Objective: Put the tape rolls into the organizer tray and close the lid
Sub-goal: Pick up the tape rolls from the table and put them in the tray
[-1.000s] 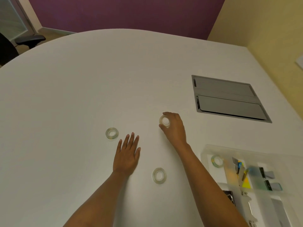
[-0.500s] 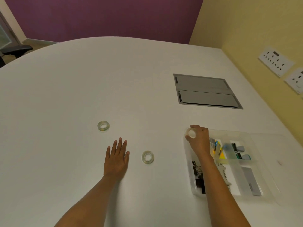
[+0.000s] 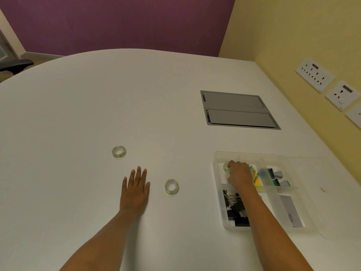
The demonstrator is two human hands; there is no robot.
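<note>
Reaching into the tray's (image 3: 218,174) far-left compartment, the right hand (image 3: 239,176) pinches a clear tape roll (image 3: 226,167). Left hand (image 3: 135,188) lies flat, fingers spread, empty, between two loose rolls: one just right (image 3: 171,186), another beyond (image 3: 119,152).
</note>
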